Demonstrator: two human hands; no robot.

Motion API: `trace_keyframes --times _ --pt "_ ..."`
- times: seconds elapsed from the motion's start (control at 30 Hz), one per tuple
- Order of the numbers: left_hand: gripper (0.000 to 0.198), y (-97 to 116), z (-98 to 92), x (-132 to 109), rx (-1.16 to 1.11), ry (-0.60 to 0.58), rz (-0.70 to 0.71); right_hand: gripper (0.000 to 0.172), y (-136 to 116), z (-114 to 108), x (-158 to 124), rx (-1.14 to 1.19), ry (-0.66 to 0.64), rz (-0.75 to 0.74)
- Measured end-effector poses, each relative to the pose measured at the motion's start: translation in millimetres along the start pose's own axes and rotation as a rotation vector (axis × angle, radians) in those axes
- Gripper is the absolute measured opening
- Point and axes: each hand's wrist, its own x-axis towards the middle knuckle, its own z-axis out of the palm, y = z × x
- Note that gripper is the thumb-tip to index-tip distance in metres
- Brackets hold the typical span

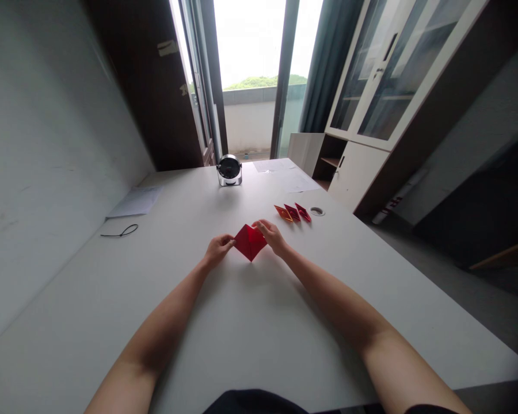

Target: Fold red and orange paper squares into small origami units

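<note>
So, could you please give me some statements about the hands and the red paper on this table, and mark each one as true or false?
1. Both hands hold one folded red paper. True: the left hand is at its left corner and the right hand at its upper right edge.
2. Three smaller red folded pieces lie to the right, beyond the right hand. True.
3. The small round fan stands at the near edge of the table. False: it stands at the far end, near the window.
4. A black cable tie lies on the red paper. False: it lies apart, far to the left.
5. The white sheets are under the hands. False: they lie farther away.
</note>
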Motion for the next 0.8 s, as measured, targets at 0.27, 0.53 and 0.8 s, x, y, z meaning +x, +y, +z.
trace_keyframes --times 0.27,0.53,0.8 --pt "0.031 -7 -2.2 6 -0.235 0.164 -0.067 0.047 -6 0 -4 0.095 -0.124 -0.024" --pt "0.031 -4 -1.7 6 -0.359 0.184 -0.074 0.042 9 11 -3 0.078 -0.234 -0.075" --pt "0.028 -4 -1.8 5 -0.389 0.117 -0.124 0.028 23 12 1 -0.089 -0.139 -0.092"
